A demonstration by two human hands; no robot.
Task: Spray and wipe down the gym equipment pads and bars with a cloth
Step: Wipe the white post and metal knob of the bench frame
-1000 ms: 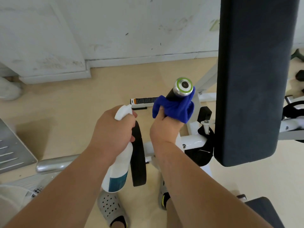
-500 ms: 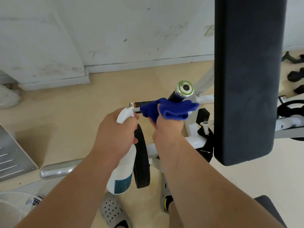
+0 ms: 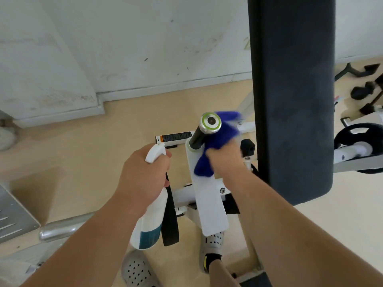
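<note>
My right hand (image 3: 226,160) clutches the cloth (image 3: 222,134), bunched against the bar's (image 3: 196,137) right side. It is soft and limp, so best held balled in the palm. Left of the bar, my left hand (image 3: 145,175) grips the bottle (image 3: 149,222) by its neck; it looks light and slick.

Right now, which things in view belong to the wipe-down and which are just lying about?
Job: blue cloth, in the right hand; spray bottle, in the left hand; black bar grip; dark pad.
Lying about: weight plate at right; dark gear on floor; grey metal panel.
</note>
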